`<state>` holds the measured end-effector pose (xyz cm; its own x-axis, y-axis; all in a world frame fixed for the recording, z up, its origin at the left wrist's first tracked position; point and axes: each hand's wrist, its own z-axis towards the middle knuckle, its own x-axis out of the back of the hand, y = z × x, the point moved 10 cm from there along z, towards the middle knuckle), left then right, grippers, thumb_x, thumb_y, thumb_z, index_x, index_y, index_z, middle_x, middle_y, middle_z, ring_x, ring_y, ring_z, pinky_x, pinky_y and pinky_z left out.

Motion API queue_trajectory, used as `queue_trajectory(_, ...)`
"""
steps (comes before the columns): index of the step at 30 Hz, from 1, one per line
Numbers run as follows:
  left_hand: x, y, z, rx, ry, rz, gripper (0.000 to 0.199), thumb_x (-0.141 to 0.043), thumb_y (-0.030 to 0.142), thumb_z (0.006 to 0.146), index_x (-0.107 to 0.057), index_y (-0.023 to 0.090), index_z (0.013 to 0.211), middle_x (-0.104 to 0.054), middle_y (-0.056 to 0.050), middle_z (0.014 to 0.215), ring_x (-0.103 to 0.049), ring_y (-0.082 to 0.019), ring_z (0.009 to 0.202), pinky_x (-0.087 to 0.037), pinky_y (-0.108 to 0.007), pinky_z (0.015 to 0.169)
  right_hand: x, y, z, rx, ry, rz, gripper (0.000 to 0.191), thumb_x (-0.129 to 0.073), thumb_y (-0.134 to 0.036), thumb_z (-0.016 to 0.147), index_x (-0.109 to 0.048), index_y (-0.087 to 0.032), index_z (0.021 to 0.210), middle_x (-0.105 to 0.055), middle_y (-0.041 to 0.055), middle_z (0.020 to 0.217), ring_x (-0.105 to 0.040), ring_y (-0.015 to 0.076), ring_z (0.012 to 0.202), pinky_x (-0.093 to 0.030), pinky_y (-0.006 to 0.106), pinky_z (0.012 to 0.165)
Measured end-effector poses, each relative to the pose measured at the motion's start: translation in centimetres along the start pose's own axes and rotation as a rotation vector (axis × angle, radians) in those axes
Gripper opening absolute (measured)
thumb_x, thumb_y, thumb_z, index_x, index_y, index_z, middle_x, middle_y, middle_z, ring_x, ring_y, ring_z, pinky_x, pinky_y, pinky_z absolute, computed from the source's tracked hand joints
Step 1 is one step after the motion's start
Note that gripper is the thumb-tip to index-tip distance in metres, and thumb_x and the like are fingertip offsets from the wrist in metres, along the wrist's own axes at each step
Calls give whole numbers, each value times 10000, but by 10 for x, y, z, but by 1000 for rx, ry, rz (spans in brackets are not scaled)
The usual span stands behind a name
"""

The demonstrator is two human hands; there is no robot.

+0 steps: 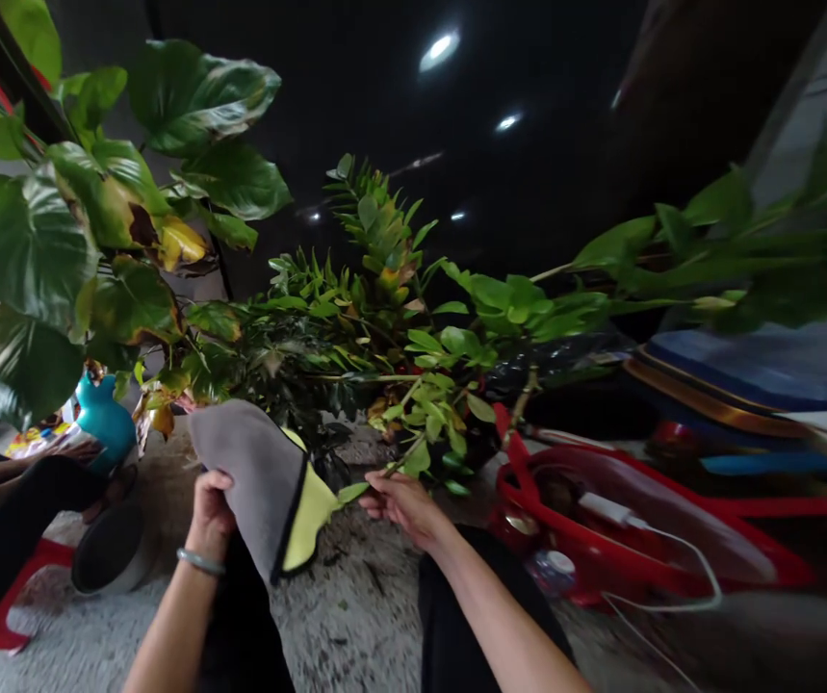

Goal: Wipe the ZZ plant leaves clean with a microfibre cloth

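Note:
A grey and yellow cloth [258, 481] with a dark edge hangs from my left hand [211, 505], whose fingers are closed on it; a bangle circles that wrist. To the right, my right hand [402, 505] pinches a thin leafy plant stem [399, 462]. One green leaf [350, 494] of it reaches left and meets the yellow side of the cloth, or nearly so. Beyond both hands grow leafy green plants [449, 414]. The cloth hides part of my left fingers.
At right stands a red basket [529, 481] with a white device and cable [709, 587]. A large-leaved plant [38, 241] rises at left, above a grey bucket [110, 549], a turquoise vase [104, 419] and a seated person [15, 510]. A red stool [44, 568] is beneath that person.

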<state>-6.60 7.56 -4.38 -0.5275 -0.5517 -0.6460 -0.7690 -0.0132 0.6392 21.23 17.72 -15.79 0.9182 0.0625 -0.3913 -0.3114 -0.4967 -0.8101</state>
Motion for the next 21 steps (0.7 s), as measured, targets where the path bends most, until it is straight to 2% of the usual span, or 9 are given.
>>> queue_trajectory(3,-39,66,3,-267,-57,-122,210,-608,79,488,-615,227,637,-682,2,602,-676,-224,662,-571,-330,697,-3,-2,-1,11,17,8,94,-752,-127,773,-668,-159,801,-728,35,620,-736,185,546,-585,249,529)
queue_trajectory(6,-63,72,19,-283,-30,-92,174,-651,105,621,-653,212,757,-724,-6,697,-676,-191,663,-568,-301,663,-6,-2,-2,17,42,15,59,-710,-111,803,-672,-154,817,-732,46,618,-740,190,547,-589,255,534)
queue_trajectory(8,-46,47,29,-191,98,4,189,-660,85,661,-642,202,808,-712,5,686,-657,-170,610,-548,-273,587,-6,0,-3,6,52,12,58,-694,-104,808,-669,-157,809,-729,48,606,-742,194,548,-588,256,532)
queue_trajectory(10,-8,17,28,-91,244,96,201,-654,54,647,-615,193,788,-680,17,629,-622,-158,532,-524,-258,522,-2,1,-2,-6,66,3,67,-694,-103,799,-662,-163,794,-723,46,592,-741,198,546,-585,254,522)
queue_trajectory(12,28,-1,20,-1,294,140,211,-629,35,601,-617,178,756,-675,-6,607,-625,-177,511,-549,-294,539,3,1,-1,-8,71,-11,82,-713,-109,779,-658,-168,788,-722,42,589,-739,201,540,-582,252,506)
queue_trajectory(15,45,15,3,6,229,123,251,-589,38,496,-651,167,702,-675,-36,579,-664,-231,549,-594,-365,640,6,0,1,-6,56,-23,120,-757,-126,744,-653,-173,778,-722,38,593,-730,200,520,-575,246,480)
queue_trajectory(17,23,58,-4,-154,121,75,317,-580,49,463,-690,178,731,-697,-26,608,-707,-262,642,-603,-383,725,5,0,1,-9,52,-11,122,-759,-130,745,-647,-173,769,-718,34,586,-724,191,510,-571,240,475)
queue_trajectory(19,-15,110,-9,-387,-5,23,404,-599,55,482,-727,202,836,-745,-7,713,-734,-265,777,-593,-368,808,2,-1,1,-14,62,1,98,-736,-121,768,-651,-168,778,-718,35,582,-723,185,511,-575,240,485)
queue_trajectory(21,-52,143,-7,-553,-84,-9,461,-639,51,532,-731,221,950,-776,-3,843,-733,-238,885,-573,-335,870,-1,-1,-1,-17,79,5,68,-699,-104,796,-661,-160,802,-725,44,591,-725,181,515,-580,243,498)
